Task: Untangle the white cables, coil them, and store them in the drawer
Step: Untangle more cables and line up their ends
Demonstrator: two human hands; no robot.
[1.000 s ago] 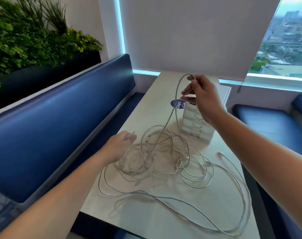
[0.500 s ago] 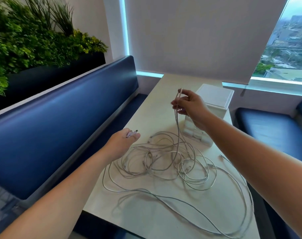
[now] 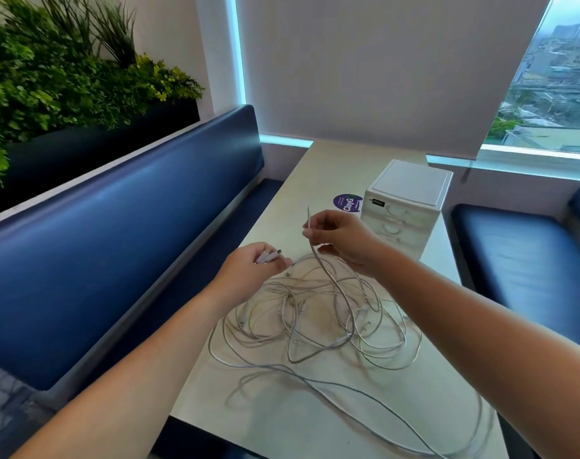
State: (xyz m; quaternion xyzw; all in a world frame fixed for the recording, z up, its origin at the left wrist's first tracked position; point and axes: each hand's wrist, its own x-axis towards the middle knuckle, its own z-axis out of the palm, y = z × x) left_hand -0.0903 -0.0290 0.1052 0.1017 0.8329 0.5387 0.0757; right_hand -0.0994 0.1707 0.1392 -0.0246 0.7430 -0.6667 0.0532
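A tangle of white cables (image 3: 318, 319) lies in loose loops on the pale table (image 3: 282, 425), with one long strand trailing toward the near right edge. My left hand (image 3: 248, 273) grips white cable plugs (image 3: 269, 256) just above the tangle's left side. My right hand (image 3: 343, 240) pinches a strand that rises from the heap, its end sticking up past my fingers. A small white drawer unit (image 3: 406, 207) stands behind my right hand, all its drawers closed.
A round purple sticker (image 3: 347, 203) lies on the table left of the drawer unit. Blue benches run along the left (image 3: 116, 246) and right (image 3: 520, 260) of the table. A planter with green plants (image 3: 66, 81) tops the left bench back. Window and blind are behind.
My right hand has come down and nearer, lowering the strand it holds. My left hand stayed by the tangle with the plugs. The view has tilted, showing the drawer unit and sticker fully.
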